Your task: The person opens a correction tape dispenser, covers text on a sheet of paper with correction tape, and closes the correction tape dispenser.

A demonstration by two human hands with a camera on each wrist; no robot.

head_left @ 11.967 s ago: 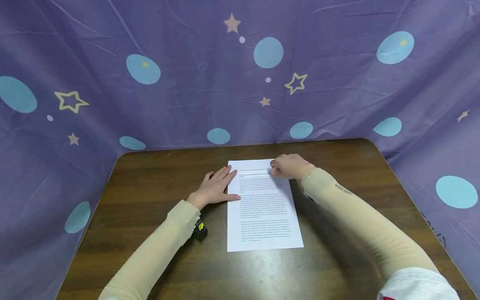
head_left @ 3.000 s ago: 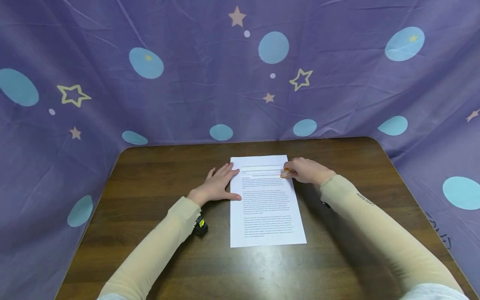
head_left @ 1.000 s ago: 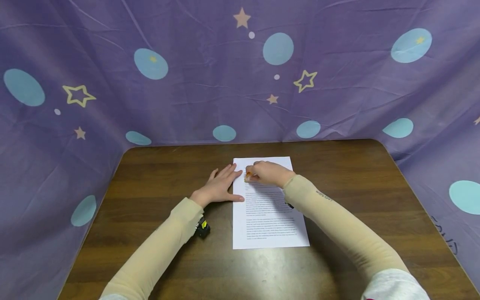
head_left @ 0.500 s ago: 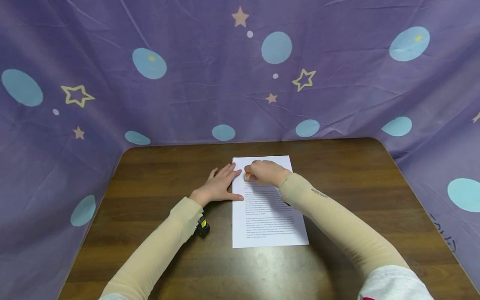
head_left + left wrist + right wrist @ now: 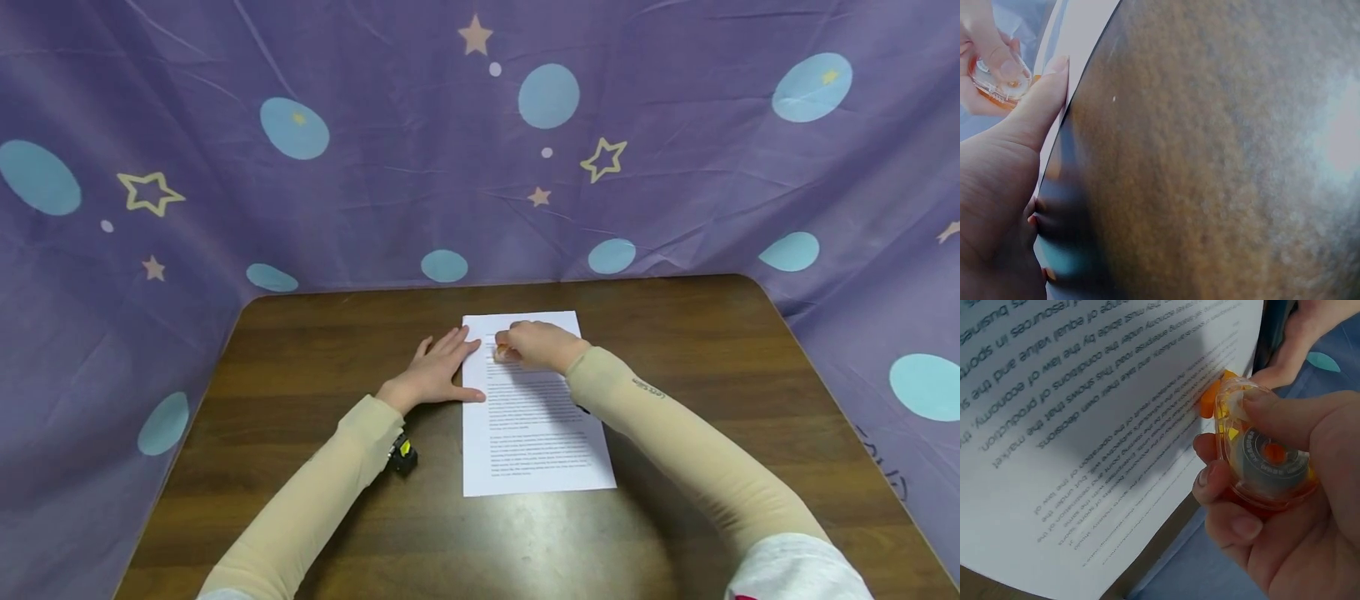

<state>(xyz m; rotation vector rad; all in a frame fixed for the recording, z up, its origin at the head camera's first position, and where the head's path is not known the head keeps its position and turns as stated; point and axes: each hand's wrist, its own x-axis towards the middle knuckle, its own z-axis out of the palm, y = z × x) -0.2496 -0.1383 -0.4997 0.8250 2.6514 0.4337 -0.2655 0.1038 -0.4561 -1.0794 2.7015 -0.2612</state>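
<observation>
A printed sheet of paper [image 5: 534, 467] lies on the wooden table. My left hand [image 5: 431, 375] rests on its left edge, fingers spread and thumb stretched onto the page. Between the thumb and fingers of my right hand [image 5: 543, 346] is a correction tape dispenser [image 5: 1266, 453], with a clear case, an orange base and a dark spool inside. Its orange tip [image 5: 1211, 397] is at the paper among the upper lines of text, a little right of the left fingers. In the left wrist view the dispenser [image 5: 1000, 84] shows just beyond my left thumb [image 5: 1035, 109].
The brown table [image 5: 315, 358] extends around the paper on all sides. A purple curtain [image 5: 375, 167] with stars and blue dots hangs behind and at both sides. A small black device [image 5: 403, 456] sits on the underside of my left wrist.
From the paper's right edge three seconds ago, my right hand has moved left with the correction tape dispenser, then slightly back right in the last half second. My left hand stays put.
</observation>
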